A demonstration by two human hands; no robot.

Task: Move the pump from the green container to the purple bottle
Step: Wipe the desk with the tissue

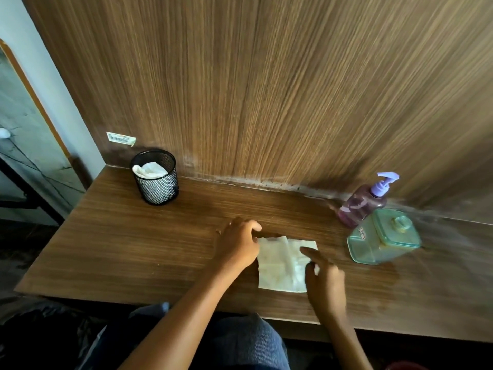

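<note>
The purple bottle stands at the back right of the wooden table, with a lilac pump sitting on its neck. Just in front of it stands the green container, closed by a flat lid with a round knob and no pump on it. A white tissue lies flat in the middle of the table. My left hand rests on the tissue's left edge, fingers curled. My right hand hovers over the tissue's right side with fingers spread, blurred, holding nothing.
A black mesh cup with crumpled white tissue inside stands at the back left. A wood-grain wall panel rises right behind the table. The table's left edge drops off beside a grey floor.
</note>
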